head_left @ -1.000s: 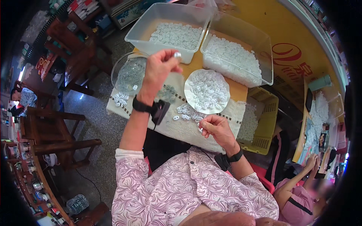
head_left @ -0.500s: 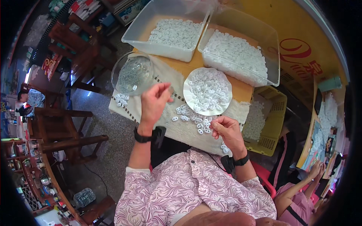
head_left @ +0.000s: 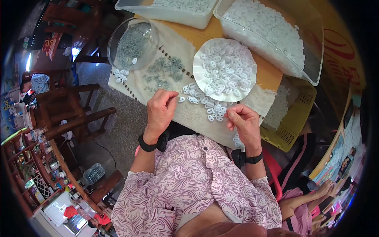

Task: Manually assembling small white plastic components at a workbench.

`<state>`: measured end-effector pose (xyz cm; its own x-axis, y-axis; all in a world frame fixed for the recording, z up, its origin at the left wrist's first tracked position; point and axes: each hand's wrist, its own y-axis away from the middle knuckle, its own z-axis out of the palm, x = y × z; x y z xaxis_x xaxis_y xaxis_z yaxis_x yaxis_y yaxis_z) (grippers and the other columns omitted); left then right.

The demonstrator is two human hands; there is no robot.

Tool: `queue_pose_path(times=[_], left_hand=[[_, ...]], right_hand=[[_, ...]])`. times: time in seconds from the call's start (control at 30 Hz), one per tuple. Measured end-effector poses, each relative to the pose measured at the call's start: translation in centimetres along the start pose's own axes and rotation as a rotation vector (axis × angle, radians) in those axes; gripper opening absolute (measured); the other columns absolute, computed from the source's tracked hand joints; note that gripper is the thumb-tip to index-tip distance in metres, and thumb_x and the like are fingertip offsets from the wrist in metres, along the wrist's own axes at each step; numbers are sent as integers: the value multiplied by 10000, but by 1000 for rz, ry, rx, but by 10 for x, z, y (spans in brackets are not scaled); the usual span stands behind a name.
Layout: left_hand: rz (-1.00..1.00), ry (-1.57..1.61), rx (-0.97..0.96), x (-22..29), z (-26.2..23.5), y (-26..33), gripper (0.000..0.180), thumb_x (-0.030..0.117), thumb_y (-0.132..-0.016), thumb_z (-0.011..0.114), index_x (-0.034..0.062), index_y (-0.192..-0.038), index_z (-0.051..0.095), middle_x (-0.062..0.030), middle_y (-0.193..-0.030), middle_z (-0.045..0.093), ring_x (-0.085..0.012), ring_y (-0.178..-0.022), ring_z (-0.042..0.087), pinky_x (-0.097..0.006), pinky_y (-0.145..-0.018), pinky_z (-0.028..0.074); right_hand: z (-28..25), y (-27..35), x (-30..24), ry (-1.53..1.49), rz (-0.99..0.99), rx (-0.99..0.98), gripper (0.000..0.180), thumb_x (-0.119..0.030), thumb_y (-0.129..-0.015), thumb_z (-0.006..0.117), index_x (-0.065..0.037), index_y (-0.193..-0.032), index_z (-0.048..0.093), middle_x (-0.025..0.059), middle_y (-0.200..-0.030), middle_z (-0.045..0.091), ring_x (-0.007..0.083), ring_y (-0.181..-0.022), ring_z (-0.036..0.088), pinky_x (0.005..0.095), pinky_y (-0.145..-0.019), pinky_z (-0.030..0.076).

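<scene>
Over the near part of the cloth, my left hand (head_left: 161,111) is closed in a pinch, its index finger pointing right; what it pinches is too small to make out. A single white two-holed plastic piece (head_left: 181,99) lies just off its fingertip. My right hand (head_left: 245,123) is also pinched, beside a loose heap of white two-holed pieces (head_left: 215,111); its fingertips hide whatever they hold. Beyond my hands, a white scalloped plate (head_left: 199,83) is heaped with the same pieces. Small grey metal parts (head_left: 166,71) lie scattered on the cloth (head_left: 134,85).
A clear round bowl (head_left: 111,51) of grey metal parts stands far left, with white pieces (head_left: 120,75) beside it. Two clear bins (head_left: 314,73) (head_left: 205,23) of white pieces are behind. A yellow crate (head_left: 286,136) sits right, and another person's arms (head_left: 312,195) show lower right.
My left hand has drawn back toward me from over the metal parts, uncovering them. My right hand stays pinched by the white heap. The whole view has shifted.
</scene>
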<state>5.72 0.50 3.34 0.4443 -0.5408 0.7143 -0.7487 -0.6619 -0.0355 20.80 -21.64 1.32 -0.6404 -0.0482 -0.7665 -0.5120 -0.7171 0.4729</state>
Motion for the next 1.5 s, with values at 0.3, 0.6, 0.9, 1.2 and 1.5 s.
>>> queue_pose_path(times=[0.3, 0.6, 0.9, 1.2, 1.5], left_hand=[[90, 13, -164, 8, 15, -2, 170, -18, -718, 698, 23, -876, 651, -109, -787, 581, -275, -707, 597, -350, -611, 475], [264, -48, -206, -8, 17, -6, 207, -11, -725, 721, 10, -919, 652, -104, -845, 588, -233, -706, 614, -317, -606, 480], [-355, 889, -333, -27, 6, 5, 134, 6, -851, 654, -47, -970, 622, -58, -785, 633, -125, -670, 628, -259, -637, 555], [-501, 1190, -413, -29, 8, 26, 193, 39, -895, 614, -48, -1067, 620, -70, -806, 651, -133, -669, 648, -266, -658, 575], [-382, 1191, -561, -28, 20, 35, 256, 43, -890, 627, -52, -1120, 570, -80, -922, 643, -111, -720, 645, -266, -659, 577]], right_hand=[[4, 7, -4, 48, 14, 70, 105, -87, -892, 635, 5, -940, 646, 44, -807, 643, 83, -635, 596, 206, -552, 481], [25, 5, 0, 133, 12, 83, 92, -82, -897, 629, 4, -930, 639, 25, -768, 626, 75, -642, 594, 204, -562, 485], [63, 6, 16, 208, 25, 26, 100, -89, -906, 617, 4, -941, 627, 22, -700, 615, 63, -631, 592, 198, -556, 479], [87, 3, 26, 277, -36, 51, 154, -89, -914, 606, 9, -1033, 624, 24, -734, 630, 54, -629, 591, 191, -551, 478], [83, 5, 29, 332, -87, -33, 107, -67, -914, 600, 18, -979, 610, 39, -777, 664, 51, -630, 589, 179, -552, 476]])
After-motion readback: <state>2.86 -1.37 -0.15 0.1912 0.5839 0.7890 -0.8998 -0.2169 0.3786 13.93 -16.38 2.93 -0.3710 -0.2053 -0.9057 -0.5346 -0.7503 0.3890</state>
